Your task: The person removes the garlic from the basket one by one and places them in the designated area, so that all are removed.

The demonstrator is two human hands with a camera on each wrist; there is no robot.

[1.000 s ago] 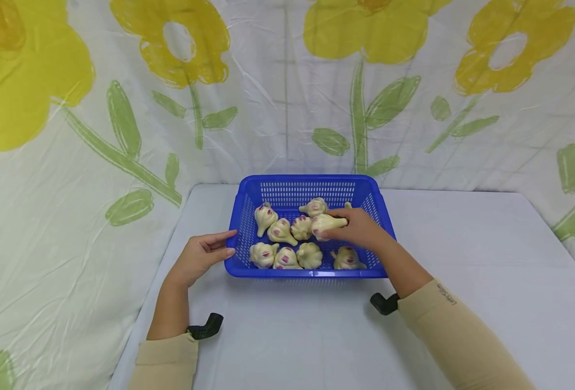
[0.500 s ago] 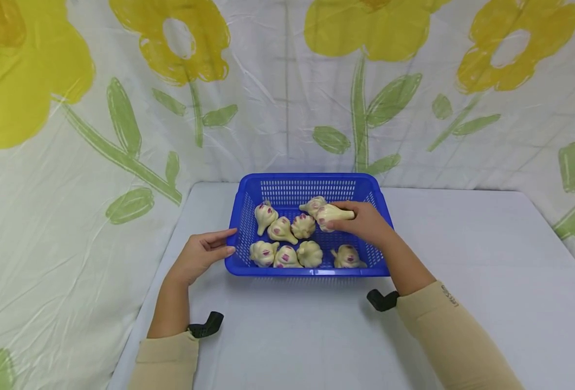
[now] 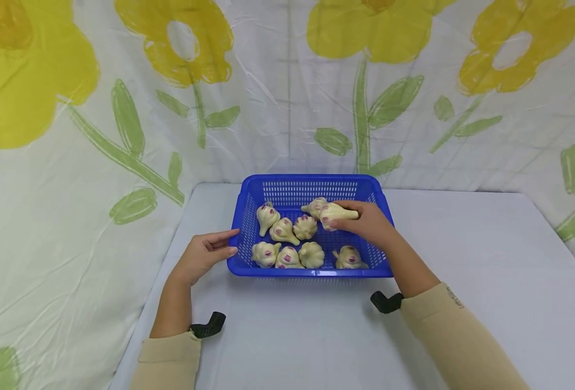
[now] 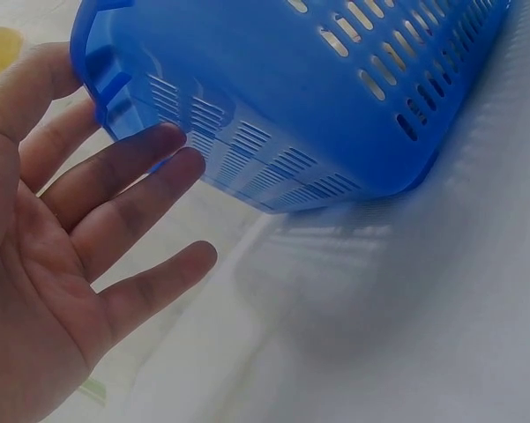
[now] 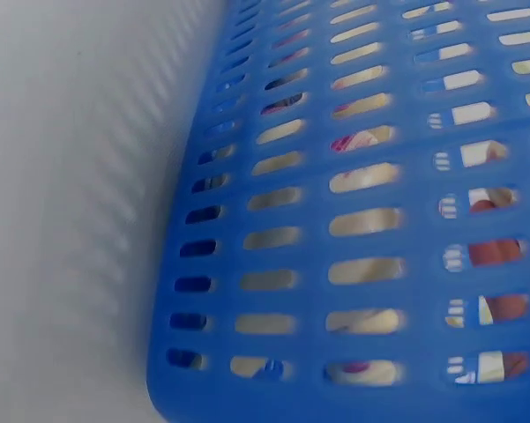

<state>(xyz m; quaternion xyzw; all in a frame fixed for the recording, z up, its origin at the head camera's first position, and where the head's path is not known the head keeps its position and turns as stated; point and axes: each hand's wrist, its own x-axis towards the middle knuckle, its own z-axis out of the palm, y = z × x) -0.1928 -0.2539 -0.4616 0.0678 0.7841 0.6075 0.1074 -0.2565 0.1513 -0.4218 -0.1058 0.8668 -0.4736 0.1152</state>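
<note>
A blue slotted plastic basket (image 3: 311, 272) stands on the white table with several garlic bulbs in it, cream with purple patches. My right hand (image 3: 372, 223) reaches over its right side and holds one garlic bulb (image 3: 335, 215), stem pointing right, next to another bulb (image 3: 314, 206) behind it. Only slivers of that hand show through the basket wall (image 5: 309, 247) in the right wrist view. At the left rim, my left hand (image 3: 201, 256) touches the basket with fingertips and thumb. Its fingers (image 4: 128, 207) lie spread and nearly straight along the outer wall in the left wrist view.
More bulbs lie in the basket: a left group with one bulb (image 3: 267, 216), a front row with another bulb (image 3: 311, 254), and a bulb (image 3: 349, 257) at front right. A white flower-printed curtain (image 3: 267, 97) hangs behind the table (image 3: 316, 336).
Over the last second my right hand has moved slightly right and up with the garlic bulb. The left hand stays at the basket's left rim.
</note>
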